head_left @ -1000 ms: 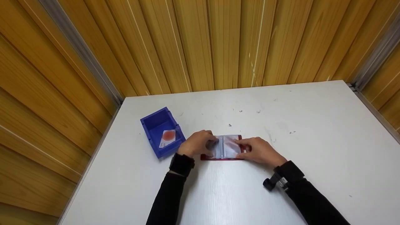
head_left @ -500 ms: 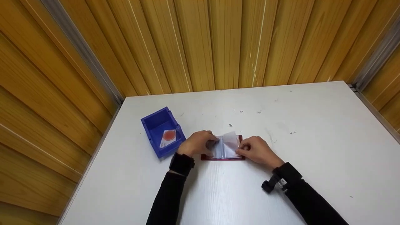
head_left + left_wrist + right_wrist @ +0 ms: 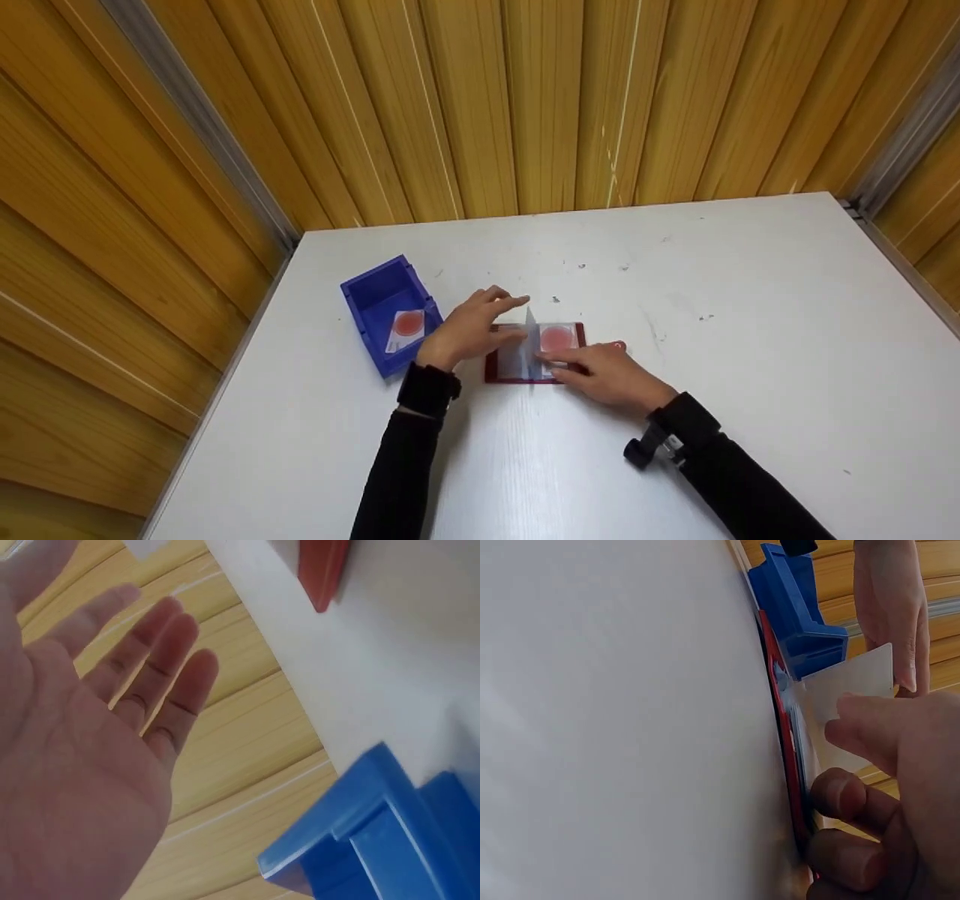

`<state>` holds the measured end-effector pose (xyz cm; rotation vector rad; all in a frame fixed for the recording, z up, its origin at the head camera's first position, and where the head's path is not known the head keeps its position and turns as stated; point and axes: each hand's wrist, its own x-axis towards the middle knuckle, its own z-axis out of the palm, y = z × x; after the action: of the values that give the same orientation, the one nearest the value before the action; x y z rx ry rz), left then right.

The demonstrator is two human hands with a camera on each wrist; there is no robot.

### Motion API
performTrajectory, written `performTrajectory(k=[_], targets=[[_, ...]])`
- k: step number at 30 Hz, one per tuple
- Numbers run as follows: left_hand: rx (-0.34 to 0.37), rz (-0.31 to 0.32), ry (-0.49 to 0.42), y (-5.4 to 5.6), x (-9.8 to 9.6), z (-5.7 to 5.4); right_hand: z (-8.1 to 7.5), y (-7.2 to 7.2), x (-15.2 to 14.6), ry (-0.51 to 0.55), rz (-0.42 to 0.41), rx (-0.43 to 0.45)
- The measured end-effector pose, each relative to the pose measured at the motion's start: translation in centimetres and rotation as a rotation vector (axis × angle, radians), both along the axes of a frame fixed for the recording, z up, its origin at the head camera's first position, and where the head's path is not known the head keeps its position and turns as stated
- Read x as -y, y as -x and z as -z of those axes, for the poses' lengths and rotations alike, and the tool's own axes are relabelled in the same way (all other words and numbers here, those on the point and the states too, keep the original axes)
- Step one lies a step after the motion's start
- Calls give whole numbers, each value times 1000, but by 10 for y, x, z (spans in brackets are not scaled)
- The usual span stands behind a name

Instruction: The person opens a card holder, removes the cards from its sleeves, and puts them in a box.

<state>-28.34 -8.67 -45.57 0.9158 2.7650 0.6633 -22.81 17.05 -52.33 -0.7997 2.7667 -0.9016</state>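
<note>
A card holder (image 3: pixel 491 367) with a dark red cover lies spread on the table, and its clear sleeve page (image 3: pixel 531 337) stands upright at the middle. Under that page, on the right side, shows a card with a red disc (image 3: pixel 556 337). My left hand (image 3: pixel 472 330) is over the holder's left half, its fingers extended and apart, holding nothing. My right hand (image 3: pixel 611 375) rests over the right half; its index finger reaches to the upright page. In the right wrist view, the thumb and index finger are against the translucent page (image 3: pixel 855 679), with the other fingers bent.
A blue bin (image 3: pixel 365 330) stands left of the holder, close to my left wrist. Inside lies a white card with a red disc (image 3: pixel 409 323). The holder's red snap tab (image 3: pixel 618 346) sticks out behind my right hand. Wood-patterned panels (image 3: pixel 540 105) border the white table (image 3: pixel 750 300).
The sleeve page on the right has been lifted and turned leftward until upright, uncovering the red-disc card. My left hand has risen off the left half; my right hand has moved left.
</note>
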Motion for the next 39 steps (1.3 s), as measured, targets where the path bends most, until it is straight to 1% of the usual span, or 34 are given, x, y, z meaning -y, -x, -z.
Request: performTrajectory(k=[2,4,6,9,11,13,16,18,22,25,29,36,39], targets=[[-37,32,33,-2,-3,0,0,-2,1,-24,-17,-24],[-73,43,67,-3,-6,0,0,-2,1,-37,-38,-48],[-129,37,102,-4,-7,-1,1,-2,2,-47,-53,-70],[-205,12,171,-5,-7,0,1,-2,2,-29,-46,-79],[-233,12,220,-5,-7,2,1,-1,1,-5,-25,-53],[-209,17,256,-5,-7,5,2,0,0,19,11,-21],[-136,19,282,-5,-7,10,2,4,-2,38,80,31],[-92,11,290,-5,-8,11,3,6,-6,31,117,23],[-58,-14,298,-6,-7,12,2,11,-14,10,171,39],[-43,-27,311,-7,-7,11,1,13,-20,16,195,79],[-37,-34,333,-9,-6,10,2,14,-25,55,193,116],[-63,-13,362,-9,-6,6,0,15,-27,87,183,146],[-61,-13,357,-9,-8,5,-1,15,-28,86,186,155]])
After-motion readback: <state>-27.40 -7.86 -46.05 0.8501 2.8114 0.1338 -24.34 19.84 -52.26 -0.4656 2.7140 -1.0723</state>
